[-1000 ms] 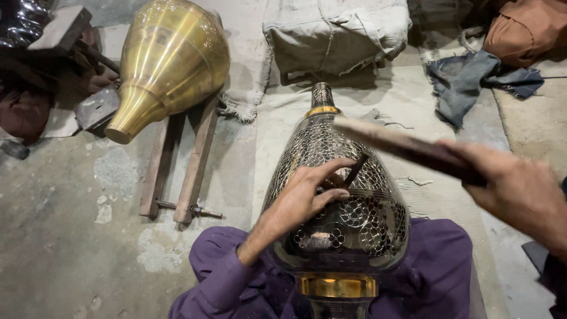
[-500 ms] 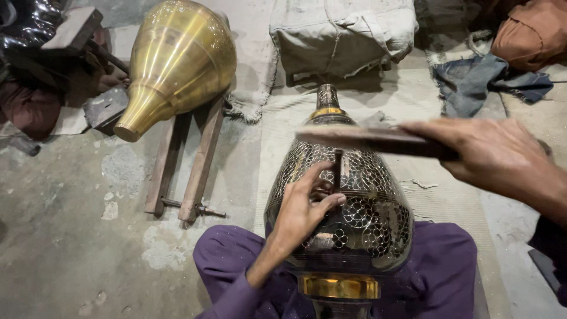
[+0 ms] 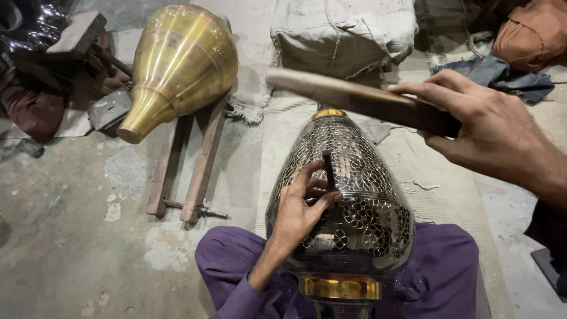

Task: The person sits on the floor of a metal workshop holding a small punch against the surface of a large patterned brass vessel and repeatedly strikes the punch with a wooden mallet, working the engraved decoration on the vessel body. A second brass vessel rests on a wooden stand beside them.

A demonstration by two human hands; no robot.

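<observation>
A dark, engraved metal vase [image 3: 360, 201] with brass bands lies on my lap, neck pointing away. My left hand [image 3: 301, 210] rests on its side and pinches a thin dark chisel [image 3: 328, 168] upright against the patterned surface. My right hand [image 3: 493, 130] grips one end of a flat wooden stick [image 3: 354, 97], held level above the vase and the chisel's top. My legs are in purple trousers [image 3: 236, 260].
A plain brass vase [image 3: 180, 62] lies on a wooden frame [image 3: 189, 162] at the left. A folded grey cloth bundle [image 3: 342, 29] sits behind. Dark metal blocks [image 3: 77, 35] lie far left; blue and orange cloths [image 3: 520, 41] at top right.
My right hand has swung the wooden stick leftward and lower, over the chisel. My left hand has stayed on the vase, holding the chisel.
</observation>
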